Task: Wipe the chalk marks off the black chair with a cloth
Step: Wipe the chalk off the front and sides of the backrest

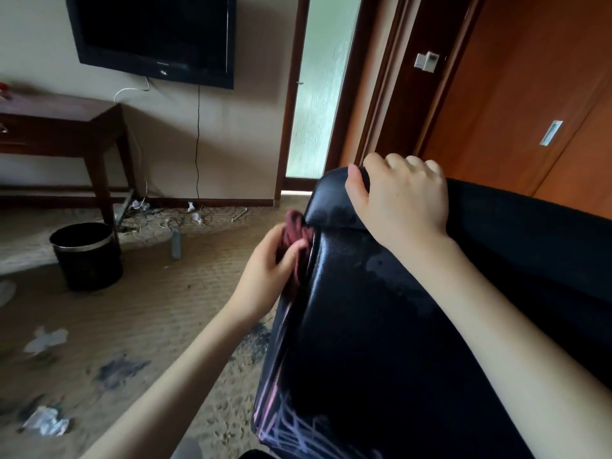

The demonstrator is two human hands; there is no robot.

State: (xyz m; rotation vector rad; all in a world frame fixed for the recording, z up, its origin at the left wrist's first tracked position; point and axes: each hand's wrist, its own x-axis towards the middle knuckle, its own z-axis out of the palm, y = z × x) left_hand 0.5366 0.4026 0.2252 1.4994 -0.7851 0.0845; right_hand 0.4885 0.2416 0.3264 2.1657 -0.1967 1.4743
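At 9 o'clock a dark wooden worktop stands against the wall, cut off by the left edge; the items on it are too partial to identify. Just below it, at 8 o'clock, a black bin with a metal rim stands upright on the carpet; its contents cannot be made out. Crumpled paper scraps and dark stains lie on the carpet at 7 o'clock. A wall-mounted television hangs at 11 o'clock, with cables trailing to a tangle along the skirting.

At centre, the left hand grips a bunched dark red cloth, fingers curled round it, pressing it against the left side edge of the black chair near its top. The cloth is partly hidden by the fingers and the chair edge.

The chair fills 3 to 6 o'clock. Pink and pale blue chalk marks show on its lower part at 6 o'clock, well apart from the cloth. Its glossy upper surface carries dull patches.

At 1 o'clock the right hand clasps the top edge of the chair, fingers curled over the far side and hidden there. An orange-brown wooden door stands behind at 2 o'clock.
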